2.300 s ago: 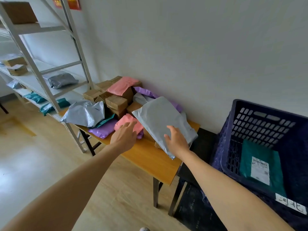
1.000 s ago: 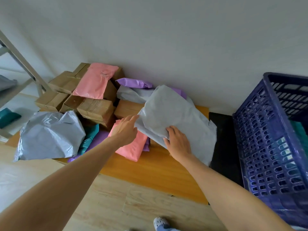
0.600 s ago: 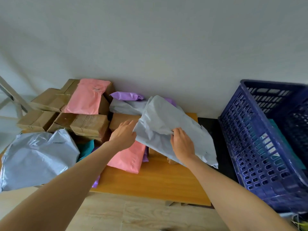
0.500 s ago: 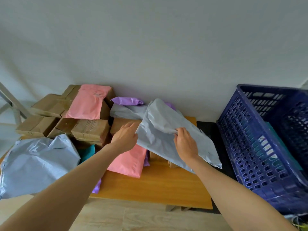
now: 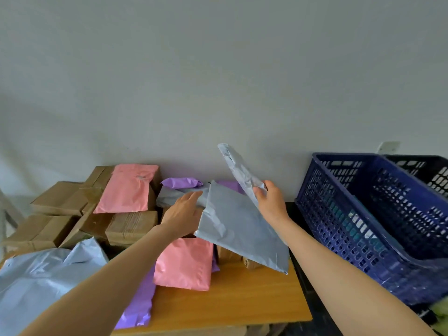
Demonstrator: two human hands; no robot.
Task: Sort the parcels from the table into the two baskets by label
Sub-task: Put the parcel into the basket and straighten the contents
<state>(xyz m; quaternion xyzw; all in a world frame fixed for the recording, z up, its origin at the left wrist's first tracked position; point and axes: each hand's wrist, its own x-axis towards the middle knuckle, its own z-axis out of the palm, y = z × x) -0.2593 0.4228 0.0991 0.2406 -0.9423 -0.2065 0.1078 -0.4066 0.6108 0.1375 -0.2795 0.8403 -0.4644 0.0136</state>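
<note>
Lifting one grey parcel [image 5: 238, 170] off the pile is the step in hand. The right hand [image 5: 271, 204] grips its lower edge, thumb over the near face, and holds it tilted up on edge above the desk [image 5: 242, 299]. The left hand [image 5: 181, 215] is open with straight fingers, low and to the left, at the edge of a second grey parcel [image 5: 237, 234] lying just under the right hand.

No label shows on the raised parcel, so the next move probably calls for turning it to read one. It would then go to the blue basket [image 5: 339, 229] just right of the right hand, or to the black basket [image 5: 426, 166] beyond that.

Half a second ago both hands were on a grey parcel lying flat on the pile. Now the right hand alone has one raised, and the left is off it.
</note>
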